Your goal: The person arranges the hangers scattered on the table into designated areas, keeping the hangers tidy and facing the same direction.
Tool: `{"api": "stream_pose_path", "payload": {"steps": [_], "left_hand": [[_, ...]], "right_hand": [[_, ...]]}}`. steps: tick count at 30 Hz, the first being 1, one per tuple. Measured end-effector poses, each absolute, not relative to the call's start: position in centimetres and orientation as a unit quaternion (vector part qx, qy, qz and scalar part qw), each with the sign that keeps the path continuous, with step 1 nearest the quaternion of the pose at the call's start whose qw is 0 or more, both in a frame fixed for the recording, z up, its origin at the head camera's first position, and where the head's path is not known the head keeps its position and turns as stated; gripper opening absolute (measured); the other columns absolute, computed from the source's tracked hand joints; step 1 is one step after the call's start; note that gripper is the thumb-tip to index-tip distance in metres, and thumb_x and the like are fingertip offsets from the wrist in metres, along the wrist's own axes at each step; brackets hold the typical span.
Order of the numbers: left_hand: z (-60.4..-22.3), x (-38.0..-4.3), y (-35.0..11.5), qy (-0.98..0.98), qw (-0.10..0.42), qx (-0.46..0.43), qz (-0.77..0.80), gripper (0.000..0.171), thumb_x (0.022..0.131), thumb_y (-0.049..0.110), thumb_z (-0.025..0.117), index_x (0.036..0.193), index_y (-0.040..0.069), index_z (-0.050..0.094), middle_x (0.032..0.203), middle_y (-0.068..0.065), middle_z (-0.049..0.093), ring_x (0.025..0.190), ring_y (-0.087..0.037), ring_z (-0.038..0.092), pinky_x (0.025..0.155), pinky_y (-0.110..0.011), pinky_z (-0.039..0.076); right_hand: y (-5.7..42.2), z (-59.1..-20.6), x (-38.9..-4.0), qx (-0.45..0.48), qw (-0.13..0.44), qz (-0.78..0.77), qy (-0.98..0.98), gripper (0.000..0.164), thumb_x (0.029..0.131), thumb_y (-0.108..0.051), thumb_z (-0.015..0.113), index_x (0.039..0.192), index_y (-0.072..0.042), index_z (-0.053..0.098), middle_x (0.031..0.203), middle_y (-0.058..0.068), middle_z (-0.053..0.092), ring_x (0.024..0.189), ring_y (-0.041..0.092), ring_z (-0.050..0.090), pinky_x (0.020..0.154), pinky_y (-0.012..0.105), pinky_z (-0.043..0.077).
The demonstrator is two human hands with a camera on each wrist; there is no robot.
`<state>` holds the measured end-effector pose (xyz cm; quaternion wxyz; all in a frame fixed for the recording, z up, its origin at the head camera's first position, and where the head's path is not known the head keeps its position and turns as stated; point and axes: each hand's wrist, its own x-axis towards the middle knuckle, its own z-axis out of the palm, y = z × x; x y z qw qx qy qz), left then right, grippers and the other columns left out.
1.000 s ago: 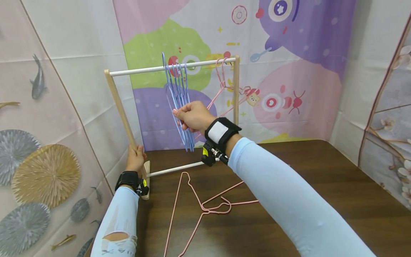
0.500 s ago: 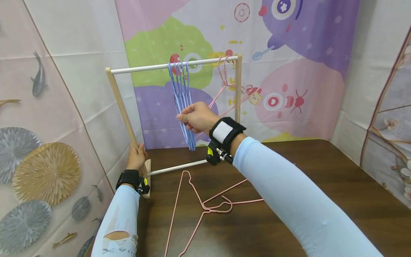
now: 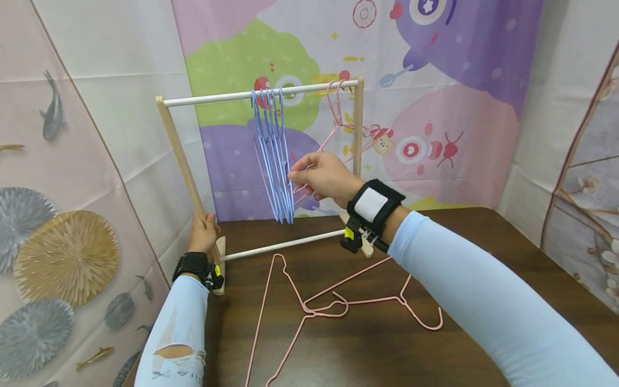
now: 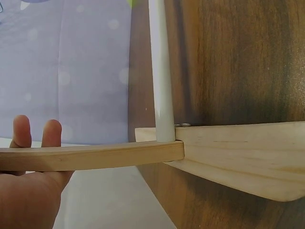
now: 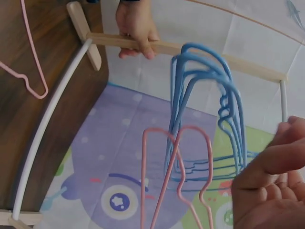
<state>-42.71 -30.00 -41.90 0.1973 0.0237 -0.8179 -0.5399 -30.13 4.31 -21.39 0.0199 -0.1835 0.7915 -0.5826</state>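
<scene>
My left hand grips the left wooden upright of a small clothes rack, low down near its foot. Several blue hangers hang bunched on the white top rail. Just right of their edges is my right hand, fingers loosely bent and apparently holding nothing; its fingertips come close to the nearest hanger, and I cannot tell whether they touch. Pink hangers hang at the rail's right end, partly behind the right hand. In the right wrist view, the blue hangers hang beside that hand's fingers.
Pink hangers lie on the dark wooden table in front of the rack, partly under the right forearm. A white lower rail joins the rack's feet. Printed cloths stand behind and at both sides.
The leftmost blue hanger's hook has come down onto the rail, among the others. My right hand has let go of it and drawn back right. The left hand keeps its hold.
</scene>
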Motion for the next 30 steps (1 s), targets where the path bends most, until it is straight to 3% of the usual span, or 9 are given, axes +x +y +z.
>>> {"api": "stream_pose_path", "payload": {"steps": [10, 30], "left_hand": [[-41.8, -42.7, -29.9, -0.808, 0.199, 0.031, -0.553, 0.023, 0.112, 0.023, 0.039, 0.122, 0.002, 0.037, 0.08, -0.004, 0.051, 0.076, -0.011, 0.054, 0.071, -0.026, 0.044], [-42.0, -42.7, -29.8, -0.805, 0.204, 0.026, -0.557, 0.023, 0.112, 0.025, 0.038, 0.119, 0.003, 0.037, 0.081, -0.005, 0.05, 0.078, -0.014, 0.054, 0.074, -0.029, 0.044]], "right_hand": [[7.3, -22.7, -29.2, -0.217, -0.016, -0.62, 0.754, 0.008, 0.1, -0.011, 0.067, 0.102, -0.005, 0.061, 0.077, 0.002, 0.061, 0.056, 0.01, 0.048, 0.05, 0.023, 0.038], [16.2, -31.3, -28.4, -0.196, -0.059, -0.534, 0.821, 0.016, 0.102, -0.012, 0.065, 0.104, 0.004, 0.062, 0.076, 0.008, 0.059, 0.059, 0.011, 0.051, 0.053, 0.023, 0.044]]}}
